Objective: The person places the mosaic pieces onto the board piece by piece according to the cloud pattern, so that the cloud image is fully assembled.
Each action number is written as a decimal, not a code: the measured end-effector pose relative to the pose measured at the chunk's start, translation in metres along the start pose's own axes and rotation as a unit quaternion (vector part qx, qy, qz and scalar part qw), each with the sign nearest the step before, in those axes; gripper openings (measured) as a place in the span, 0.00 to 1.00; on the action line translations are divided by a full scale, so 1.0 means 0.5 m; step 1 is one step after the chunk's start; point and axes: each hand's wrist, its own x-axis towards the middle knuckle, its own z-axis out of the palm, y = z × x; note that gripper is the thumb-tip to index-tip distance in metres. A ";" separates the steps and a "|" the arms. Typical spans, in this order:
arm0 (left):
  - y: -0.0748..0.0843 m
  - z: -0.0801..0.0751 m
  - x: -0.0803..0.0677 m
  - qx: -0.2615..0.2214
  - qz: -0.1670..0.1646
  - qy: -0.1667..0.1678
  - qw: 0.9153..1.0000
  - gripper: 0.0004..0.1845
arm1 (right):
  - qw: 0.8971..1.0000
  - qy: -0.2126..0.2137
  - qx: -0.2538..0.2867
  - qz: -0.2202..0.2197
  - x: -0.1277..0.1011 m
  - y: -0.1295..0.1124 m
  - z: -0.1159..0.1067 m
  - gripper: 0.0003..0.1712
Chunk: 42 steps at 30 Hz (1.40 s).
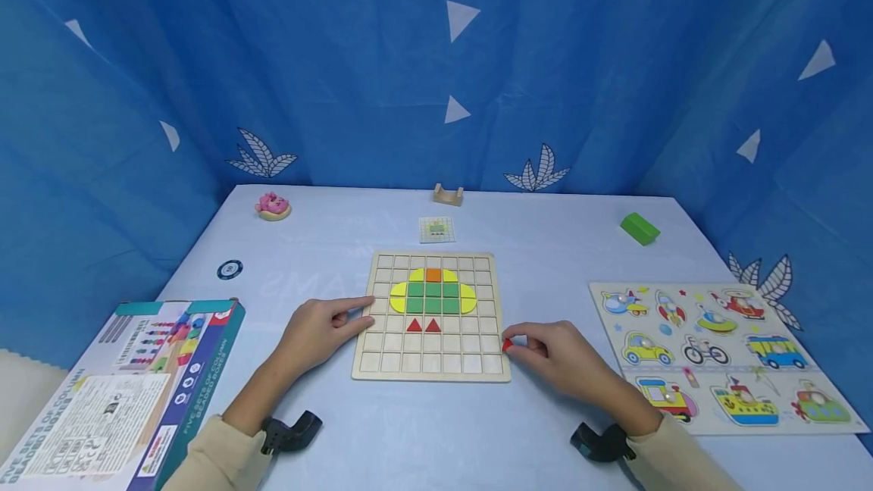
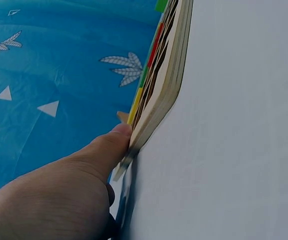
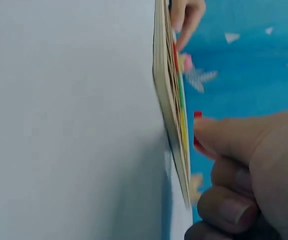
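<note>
A wooden grid board (image 1: 398, 362) lies in the middle of the table. On its squares are green square tiles (image 1: 433, 297), yellow rounded tiles (image 1: 467, 298), one orange square tile (image 1: 433, 275) and two red triangle tiles (image 1: 414, 326). My left hand (image 1: 319, 328) touches the board's left edge with thumb and index finger extended; the left wrist view shows the thumb (image 2: 114, 142) at the rim. Beside the right edge, my right hand (image 1: 555, 354) pinches a small red tile (image 3: 198, 115) between thumb and index finger, the fingers covering most of it.
Behind the board lies a small pattern card (image 1: 436, 229), then a wooden stand (image 1: 448, 195). A vehicle puzzle board (image 1: 682, 358) is at right, a green block (image 1: 639, 229) beyond it. At left are a boxed toy (image 1: 136, 392), a dark round chip (image 1: 229, 270) and a pink figurine (image 1: 273, 206).
</note>
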 end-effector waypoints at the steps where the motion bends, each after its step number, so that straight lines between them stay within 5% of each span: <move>1: 0.000 0.000 0.000 0.001 0.000 0.000 1.000 0.22 | 1.000 0.001 0.008 -0.001 0.005 -0.007 0.005 0.11; 21: 0.002 -0.001 -0.001 -0.001 0.010 0.004 1.000 0.22 | 0.999 0.031 0.003 -0.013 0.112 -0.089 0.089 0.10; 42: -0.002 -0.001 -0.002 -0.001 0.008 0.005 1.000 0.22 | 0.998 0.036 -0.041 -0.011 0.115 -0.093 0.097 0.13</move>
